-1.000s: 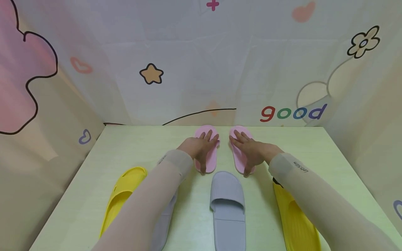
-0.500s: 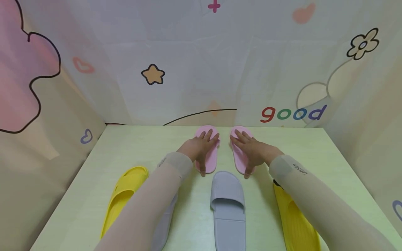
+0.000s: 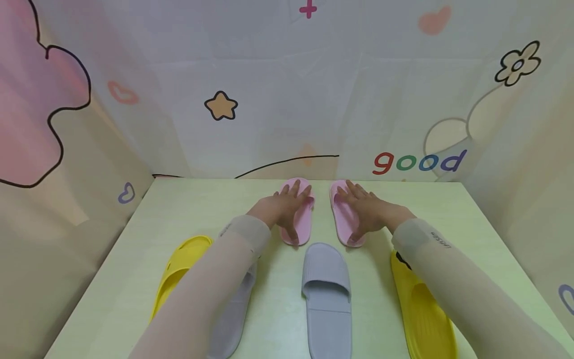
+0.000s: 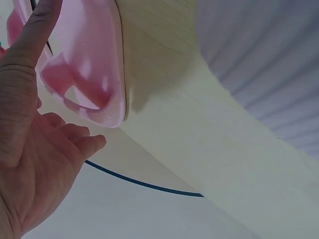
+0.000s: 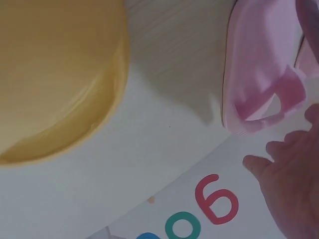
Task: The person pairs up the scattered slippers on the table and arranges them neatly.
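Two small pink slippers stand side by side at the back of the table. My left hand (image 3: 283, 208) is over the left pink slipper (image 3: 305, 225), fingers spread and thumb pointing toward its heel. Over the right pink slipper (image 3: 343, 224) my right hand (image 3: 368, 208) spreads its fingers in the same way. Both wrist views show a gap between fingers and slipper: the left palm (image 4: 45, 169) faces the pink strap (image 4: 79, 92), and the right fingers (image 5: 289, 149) lie beyond the other strap (image 5: 294, 94). Neither hand grips anything.
A grey slipper (image 3: 329, 324) lies in the middle foreground; a second grey slipper (image 3: 230, 319) is partly under the left sleeve. Yellow slippers flank them, the left one (image 3: 181, 259) and the right one (image 3: 426, 314) partly hidden by sleeves. A printed curtain (image 3: 278, 99) rises behind the table.
My right hand has shifted slightly right and its fingers have turned more forward. The left thumb has moved a little upward in view. The pink slippers stay at the table's back edge.
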`<move>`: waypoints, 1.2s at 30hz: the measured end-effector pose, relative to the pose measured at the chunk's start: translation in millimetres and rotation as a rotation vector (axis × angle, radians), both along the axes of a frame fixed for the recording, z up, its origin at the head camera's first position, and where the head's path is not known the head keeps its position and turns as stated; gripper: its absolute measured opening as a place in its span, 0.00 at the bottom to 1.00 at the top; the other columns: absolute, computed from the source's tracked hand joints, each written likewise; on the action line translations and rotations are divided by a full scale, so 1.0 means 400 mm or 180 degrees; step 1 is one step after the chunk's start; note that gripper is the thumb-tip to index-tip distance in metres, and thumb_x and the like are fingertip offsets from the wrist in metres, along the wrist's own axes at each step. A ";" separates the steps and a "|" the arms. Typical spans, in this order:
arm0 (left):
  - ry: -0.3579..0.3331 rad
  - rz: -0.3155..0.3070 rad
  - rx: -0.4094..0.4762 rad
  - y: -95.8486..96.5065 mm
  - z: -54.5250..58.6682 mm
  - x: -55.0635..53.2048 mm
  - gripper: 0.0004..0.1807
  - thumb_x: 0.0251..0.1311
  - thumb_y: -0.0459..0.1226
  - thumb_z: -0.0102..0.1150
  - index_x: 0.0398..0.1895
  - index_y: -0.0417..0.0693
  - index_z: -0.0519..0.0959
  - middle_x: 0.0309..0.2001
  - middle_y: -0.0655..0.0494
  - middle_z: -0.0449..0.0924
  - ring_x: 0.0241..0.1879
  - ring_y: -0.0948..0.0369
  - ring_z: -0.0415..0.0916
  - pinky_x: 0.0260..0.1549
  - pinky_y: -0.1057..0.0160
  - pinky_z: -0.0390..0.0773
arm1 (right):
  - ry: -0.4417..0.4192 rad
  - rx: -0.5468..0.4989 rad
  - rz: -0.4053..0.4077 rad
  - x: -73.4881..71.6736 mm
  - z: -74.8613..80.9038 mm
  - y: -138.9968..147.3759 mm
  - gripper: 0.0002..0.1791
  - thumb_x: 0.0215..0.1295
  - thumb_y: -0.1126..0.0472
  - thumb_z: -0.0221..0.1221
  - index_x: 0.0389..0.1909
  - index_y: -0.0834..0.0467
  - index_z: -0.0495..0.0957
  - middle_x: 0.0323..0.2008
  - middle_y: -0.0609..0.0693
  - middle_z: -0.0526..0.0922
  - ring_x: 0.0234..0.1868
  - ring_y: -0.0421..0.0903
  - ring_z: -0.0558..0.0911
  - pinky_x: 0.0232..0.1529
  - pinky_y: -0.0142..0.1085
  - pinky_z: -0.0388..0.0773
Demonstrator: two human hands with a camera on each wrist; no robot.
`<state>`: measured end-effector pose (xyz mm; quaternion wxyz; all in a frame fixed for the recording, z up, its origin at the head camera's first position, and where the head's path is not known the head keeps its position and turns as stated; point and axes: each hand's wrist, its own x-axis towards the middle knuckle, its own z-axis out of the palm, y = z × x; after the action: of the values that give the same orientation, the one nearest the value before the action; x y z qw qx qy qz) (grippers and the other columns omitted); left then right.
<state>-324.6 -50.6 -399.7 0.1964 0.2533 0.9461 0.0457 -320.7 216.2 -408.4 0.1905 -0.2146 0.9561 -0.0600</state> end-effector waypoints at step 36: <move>-0.0240 0.0925 0.0152 0.006 -0.025 -0.002 0.80 0.37 0.51 0.88 0.85 0.70 0.33 0.82 0.29 0.39 0.73 0.38 0.66 0.68 0.40 0.72 | -0.0161 -0.0104 -0.0893 -0.012 -0.033 -0.016 0.69 0.54 0.50 0.78 0.84 0.58 0.39 0.79 0.72 0.51 0.75 0.71 0.64 0.73 0.65 0.63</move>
<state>-325.5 -48.2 -409.8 0.2170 0.1164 0.9634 0.1056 -325.3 209.7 -421.4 0.2008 -0.0803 0.9704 -0.1070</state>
